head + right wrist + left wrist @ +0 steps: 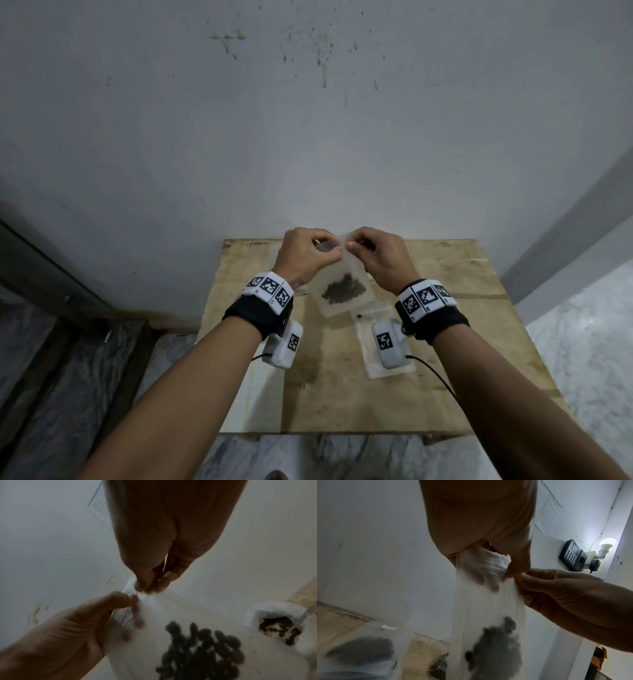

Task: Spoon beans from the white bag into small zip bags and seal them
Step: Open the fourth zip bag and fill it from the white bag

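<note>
Both hands hold a small clear zip bag [342,274] upright above the wooden table [452,346]. My left hand [334,254] pinches the bag's top edge from the left, and my right hand [351,245] pinches it right beside it. Dark beans [344,291] lie heaped in the bag's bottom. The left wrist view has my left hand [513,569] pinching the zip strip, the right hand [556,588] alongside. In the right wrist view my right hand [150,586] grips the strip and the white bag [267,607] stands open behind, with beans inside.
A flat zip bag [368,334] lies on the table under my right wrist, a lone bean [359,316] on it. Another bag with beans [359,651] rests at lower left in the left wrist view. The wall [308,137] rises directly behind the table.
</note>
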Demonstrator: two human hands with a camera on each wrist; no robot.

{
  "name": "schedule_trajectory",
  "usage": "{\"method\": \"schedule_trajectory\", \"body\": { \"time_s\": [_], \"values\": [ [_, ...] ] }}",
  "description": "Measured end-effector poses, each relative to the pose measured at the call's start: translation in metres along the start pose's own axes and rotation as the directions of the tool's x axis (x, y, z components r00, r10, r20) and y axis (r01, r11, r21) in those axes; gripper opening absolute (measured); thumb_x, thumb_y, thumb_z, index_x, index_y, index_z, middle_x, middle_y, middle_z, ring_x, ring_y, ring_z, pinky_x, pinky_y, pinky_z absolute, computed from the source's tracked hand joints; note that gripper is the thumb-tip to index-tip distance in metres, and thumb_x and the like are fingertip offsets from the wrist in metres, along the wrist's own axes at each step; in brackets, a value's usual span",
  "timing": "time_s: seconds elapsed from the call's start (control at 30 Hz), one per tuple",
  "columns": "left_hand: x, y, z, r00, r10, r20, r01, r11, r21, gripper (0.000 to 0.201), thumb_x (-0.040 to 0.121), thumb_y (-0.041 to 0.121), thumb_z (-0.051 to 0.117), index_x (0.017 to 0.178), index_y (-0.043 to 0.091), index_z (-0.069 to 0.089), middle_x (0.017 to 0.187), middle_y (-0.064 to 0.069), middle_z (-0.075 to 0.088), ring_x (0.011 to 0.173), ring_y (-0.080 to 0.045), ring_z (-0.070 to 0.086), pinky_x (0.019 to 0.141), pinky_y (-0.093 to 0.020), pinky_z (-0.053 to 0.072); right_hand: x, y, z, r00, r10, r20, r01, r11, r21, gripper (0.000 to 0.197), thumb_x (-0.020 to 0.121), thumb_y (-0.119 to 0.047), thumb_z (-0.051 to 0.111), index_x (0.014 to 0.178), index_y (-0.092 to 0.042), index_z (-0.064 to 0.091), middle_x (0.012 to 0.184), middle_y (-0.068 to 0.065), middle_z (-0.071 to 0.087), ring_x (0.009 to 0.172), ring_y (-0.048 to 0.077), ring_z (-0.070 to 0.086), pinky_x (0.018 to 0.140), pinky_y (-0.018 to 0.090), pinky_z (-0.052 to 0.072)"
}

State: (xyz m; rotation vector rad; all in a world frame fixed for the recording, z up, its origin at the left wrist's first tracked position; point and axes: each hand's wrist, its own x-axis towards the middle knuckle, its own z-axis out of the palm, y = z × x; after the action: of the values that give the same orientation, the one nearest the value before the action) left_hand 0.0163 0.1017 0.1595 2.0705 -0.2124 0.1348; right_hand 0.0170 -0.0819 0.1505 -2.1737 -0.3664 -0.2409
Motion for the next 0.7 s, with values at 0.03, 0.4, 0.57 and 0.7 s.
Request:
{"method": "schedule_trajectory", "body": {
  "time_s": [0.03, 0.4, 0.57, 0.7],
  "values": [
    [0.002, 0.002, -0.002, 1.0, 0.004, 0.0, -0.004, 1.0, 0.011, 0.005, 0.073, 0.022, 0.08, 0.078, 0.023, 0.078, 0.074, 0.013, 0.074, 0.071, 0.004, 0.065, 0.069, -0.018, 0.051, 0.002, 0.001, 0.0, 1.0, 0.009, -0.012, -0.009, 1.0, 0.001, 0.008, 0.092, -0.02, 0.068, 0.084, -0.022, 0.066, 0.065, -0.018, 0.058, 0.06, -0.003, 0.058, 0.06, 0.017, 0.044],
    [-0.002, -0.008, -0.015, 0.988, -0.118, -0.098, 0.102, 0.982, -0.16, 0.013, 0.078, 0.009, 0.082, 0.091, 0.006, 0.079, 0.081, 0.002, 0.075, 0.066, 0.006, 0.067, 0.066, -0.01, 0.051, 0.002, 0.009, 0.001, 0.988, 0.092, -0.127, -0.08, 0.992, 0.099, 0.009, 0.093, -0.024, 0.066, 0.085, -0.02, 0.066, 0.07, -0.016, 0.06, 0.067, 0.005, 0.059, 0.067, 0.037, 0.056],
    [-0.007, -0.008, -0.017, 0.977, -0.181, -0.116, 0.141, 0.945, -0.295, 0.014, 0.083, 0.008, 0.077, 0.094, 0.0, 0.076, 0.081, -0.009, 0.076, 0.067, -0.013, 0.074, 0.065, -0.021, 0.057, 0.002, 0.009, 0.0, 0.981, 0.133, -0.142, -0.112, 0.982, 0.152, 0.01, 0.094, -0.025, 0.064, 0.086, -0.018, 0.067, 0.073, -0.013, 0.063, 0.069, 0.005, 0.059, 0.071, 0.033, 0.056],
    [-0.01, -0.01, -0.018, 0.977, -0.198, -0.072, 0.168, 0.938, -0.304, 0.012, 0.087, 0.007, 0.074, 0.096, -0.001, 0.074, 0.082, -0.013, 0.075, 0.07, -0.019, 0.075, 0.068, -0.028, 0.06, 0.0, 0.008, -0.001, 0.987, 0.155, -0.044, -0.139, 0.959, 0.248, 0.01, 0.095, -0.025, 0.064, 0.089, -0.018, 0.066, 0.079, -0.007, 0.067, 0.076, 0.01, 0.063, 0.074, 0.04, 0.059]
  ]
}}
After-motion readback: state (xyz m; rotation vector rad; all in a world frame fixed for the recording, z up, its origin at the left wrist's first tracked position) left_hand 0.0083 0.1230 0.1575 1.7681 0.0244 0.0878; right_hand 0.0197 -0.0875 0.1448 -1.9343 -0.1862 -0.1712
